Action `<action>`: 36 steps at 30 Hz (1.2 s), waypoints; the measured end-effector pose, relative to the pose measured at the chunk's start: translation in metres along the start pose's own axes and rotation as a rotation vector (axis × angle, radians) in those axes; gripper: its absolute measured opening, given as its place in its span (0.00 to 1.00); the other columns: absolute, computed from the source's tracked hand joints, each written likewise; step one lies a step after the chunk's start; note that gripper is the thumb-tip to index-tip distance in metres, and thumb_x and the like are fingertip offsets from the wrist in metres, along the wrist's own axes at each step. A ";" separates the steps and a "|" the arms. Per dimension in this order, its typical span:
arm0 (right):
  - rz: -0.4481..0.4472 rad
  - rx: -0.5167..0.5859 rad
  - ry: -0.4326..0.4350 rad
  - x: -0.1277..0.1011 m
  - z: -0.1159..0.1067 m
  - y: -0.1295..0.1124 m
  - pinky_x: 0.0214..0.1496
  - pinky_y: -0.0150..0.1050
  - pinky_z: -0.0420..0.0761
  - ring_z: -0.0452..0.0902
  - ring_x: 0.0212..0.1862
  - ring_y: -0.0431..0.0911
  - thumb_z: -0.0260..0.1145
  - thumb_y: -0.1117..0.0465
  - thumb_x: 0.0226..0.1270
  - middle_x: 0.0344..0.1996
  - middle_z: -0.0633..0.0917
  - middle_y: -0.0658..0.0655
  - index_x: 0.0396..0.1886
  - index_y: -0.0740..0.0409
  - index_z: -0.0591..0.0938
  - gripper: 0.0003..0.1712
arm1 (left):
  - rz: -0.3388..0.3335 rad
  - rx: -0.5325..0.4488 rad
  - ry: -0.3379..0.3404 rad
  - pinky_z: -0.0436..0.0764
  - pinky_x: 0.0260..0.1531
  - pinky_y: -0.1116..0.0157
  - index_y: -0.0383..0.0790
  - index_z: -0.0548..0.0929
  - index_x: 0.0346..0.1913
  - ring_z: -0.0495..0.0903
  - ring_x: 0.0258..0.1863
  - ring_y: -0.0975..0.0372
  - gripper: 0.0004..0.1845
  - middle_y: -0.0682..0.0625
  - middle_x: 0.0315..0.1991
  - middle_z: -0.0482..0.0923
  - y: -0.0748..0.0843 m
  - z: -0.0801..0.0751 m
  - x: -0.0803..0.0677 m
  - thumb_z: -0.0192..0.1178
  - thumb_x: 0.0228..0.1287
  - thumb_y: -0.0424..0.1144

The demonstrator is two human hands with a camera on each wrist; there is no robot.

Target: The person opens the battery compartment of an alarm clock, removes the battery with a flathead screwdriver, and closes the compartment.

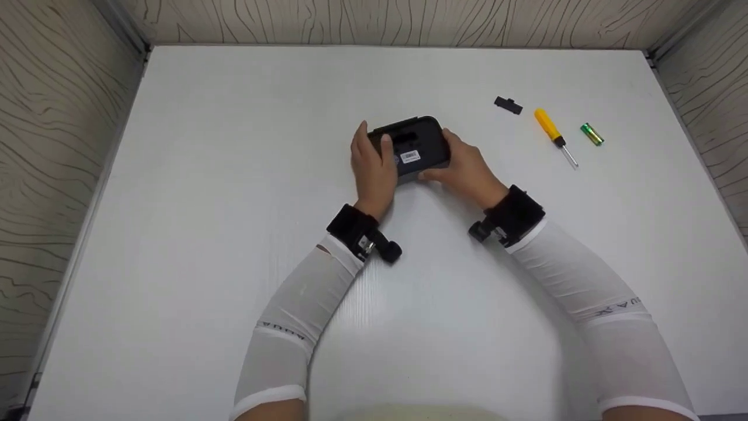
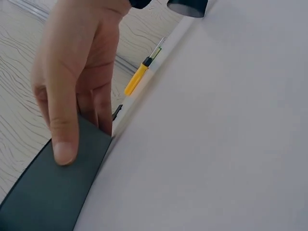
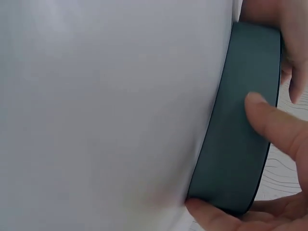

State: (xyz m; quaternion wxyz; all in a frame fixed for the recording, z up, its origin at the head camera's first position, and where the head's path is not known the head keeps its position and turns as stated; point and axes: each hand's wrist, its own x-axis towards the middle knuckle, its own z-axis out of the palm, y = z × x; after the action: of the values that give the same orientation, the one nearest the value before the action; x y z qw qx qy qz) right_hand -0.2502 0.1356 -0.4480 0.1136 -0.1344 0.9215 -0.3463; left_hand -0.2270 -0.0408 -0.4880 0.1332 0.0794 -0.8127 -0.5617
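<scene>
A dark, round-cornered device (image 1: pixel 429 139), perhaps a clock, lies between both hands on the white table, a white label and a dark recess facing up. My left hand (image 1: pixel 376 169) grips its left end, thumb along the grey-green side (image 2: pixel 86 168) in the left wrist view. At the opposite end my right hand (image 1: pixel 467 172) holds it, with the thumb (image 3: pixel 274 120) pressed on the near side and fingers around the rounded corner. The device's underside is hidden.
To the right lie a small black cover (image 1: pixel 508 105), a screwdriver (image 1: pixel 549 127) with a yellow handle, and a green battery (image 1: pixel 592 134). Wood-patterned panels (image 1: pixel 397 22) border the table (image 1: pixel 234 146) at the back and sides.
</scene>
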 end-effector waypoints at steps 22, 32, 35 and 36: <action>0.005 -0.030 0.041 -0.012 0.005 -0.005 0.65 0.52 0.72 0.77 0.60 0.59 0.77 0.59 0.60 0.61 0.77 0.74 0.70 0.76 0.63 0.47 | -0.046 -0.140 -0.055 0.55 0.73 0.70 0.37 0.56 0.78 0.55 0.78 0.60 0.26 0.45 0.78 0.59 -0.008 -0.012 0.007 0.33 0.85 0.42; 0.014 -0.012 0.018 -0.016 0.002 -0.006 0.60 0.50 0.76 0.80 0.50 0.56 0.76 0.59 0.61 0.58 0.80 0.71 0.71 0.74 0.63 0.46 | -0.051 -0.160 -0.065 0.54 0.72 0.71 0.38 0.59 0.78 0.55 0.77 0.61 0.24 0.47 0.77 0.60 -0.010 -0.014 0.009 0.33 0.85 0.38; 0.033 -0.018 0.006 -0.015 0.000 -0.003 0.61 0.51 0.75 0.80 0.51 0.56 0.76 0.58 0.61 0.57 0.80 0.71 0.71 0.73 0.63 0.46 | -0.051 -0.147 -0.068 0.54 0.72 0.71 0.38 0.60 0.78 0.56 0.77 0.61 0.24 0.47 0.77 0.60 -0.010 -0.013 0.009 0.34 0.84 0.37; 0.040 -0.020 0.000 -0.014 -0.001 -0.001 0.62 0.51 0.74 0.80 0.52 0.56 0.76 0.58 0.61 0.57 0.80 0.71 0.72 0.72 0.63 0.47 | -0.052 -0.146 -0.068 0.54 0.72 0.72 0.38 0.60 0.78 0.56 0.77 0.61 0.24 0.47 0.77 0.60 -0.010 -0.013 0.009 0.34 0.84 0.36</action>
State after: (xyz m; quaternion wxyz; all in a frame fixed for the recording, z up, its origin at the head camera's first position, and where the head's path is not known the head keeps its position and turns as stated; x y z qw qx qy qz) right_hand -0.2369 0.1403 -0.4443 0.1193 -0.1170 0.9273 -0.3349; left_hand -0.2322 -0.0584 -0.4916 0.0964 0.0718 -0.7712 -0.6252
